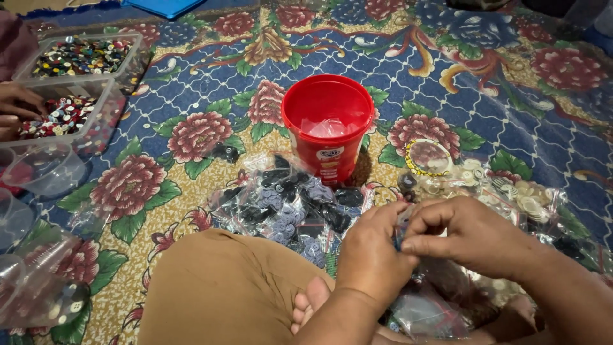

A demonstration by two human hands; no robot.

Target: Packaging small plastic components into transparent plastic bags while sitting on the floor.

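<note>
A floral rug (pixel 211 83) covers the floor and everything is laid on it. A red bucket (pixel 327 124) stands upright at the middle, its mouth open upward. At the far left, clear tubs (pixel 80 70) filled with mixed buttons are seen, with another person's hand (pixel 16 108) resting at their edge; empty clear cups (pixel 41 167) lie just below them. In front of the bucket a heap of small clear bags of grey and dark buttons (pixel 287 204) is spread, and to its right a heap of bags of cream buttons (pixel 511 191). A bent knee in tan cloth (pixel 223 287) fills the lower middle, with bare toes (pixel 310 303) beside it. The left hand (pixel 370 252) and right hand (pixel 472 236) are brought together just in front of the heaps, above the lap. Between them a small bag (pixel 399 233) is pinched: the fingertips of both hands are pressed together on its top edge, the other fingers curled. The bag is mostly hidden, so its long axis and which way it points cannot be told. It is judged light, soft and slippery, its film easily torn and its contents loose; it is best taken by the top edge, mouth kept upward, so nothing spills.
</note>
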